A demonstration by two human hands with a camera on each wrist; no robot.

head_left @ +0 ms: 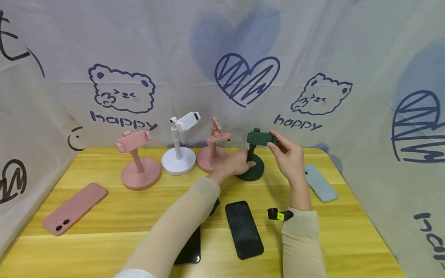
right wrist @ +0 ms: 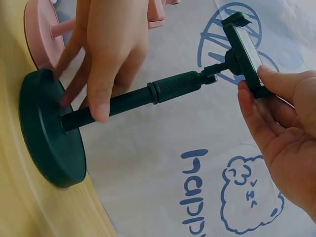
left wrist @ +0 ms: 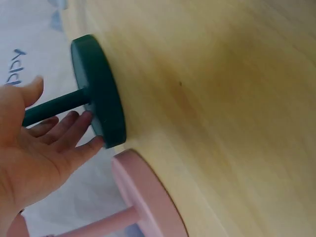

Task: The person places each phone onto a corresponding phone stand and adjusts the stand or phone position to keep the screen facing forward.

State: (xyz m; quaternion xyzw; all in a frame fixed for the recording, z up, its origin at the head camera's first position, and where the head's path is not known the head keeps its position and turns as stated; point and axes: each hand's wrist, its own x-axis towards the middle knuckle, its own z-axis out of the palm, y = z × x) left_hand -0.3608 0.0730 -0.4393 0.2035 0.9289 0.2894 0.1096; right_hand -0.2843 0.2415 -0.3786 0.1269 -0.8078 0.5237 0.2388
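A: Starting with the head view, where is the green stand (head_left: 259, 138)?

B: Near the back edge of the wooden table (head_left: 347, 239), upright on its round base (head_left: 256, 170). To its left are 3 more: a pink stand (head_left: 140, 174), a white stand (head_left: 178, 162) and another pink stand (head_left: 208, 159).

A: And the hands?

B: The left hand (head_left: 238, 163) is low against the green stand; the right hand (head_left: 289, 156) is up at its top, on the right end.

A: Any phones?

B: A pink phone (head_left: 75, 208) lies at the left, a black phone (head_left: 244, 229) in front of the green stand, and a pale blue phone (head_left: 320, 183) beyond the right wrist. The left forearm partly covers a glossy dark device (head_left: 192, 249).

A: Now the left wrist view?

B: The green pole (left wrist: 59, 104) passes between the left thumb and fingers. They're apart and loosely extended, fingertips near the base. A pink base sits just beside the green one.

A: The right wrist view?

B: The right thumb and fingers are clamped on the lower end of the green holder (right wrist: 243, 54), which is tilted on its joint. The left thumb lies across the lower pole; how firmly it presses, I can't tell.
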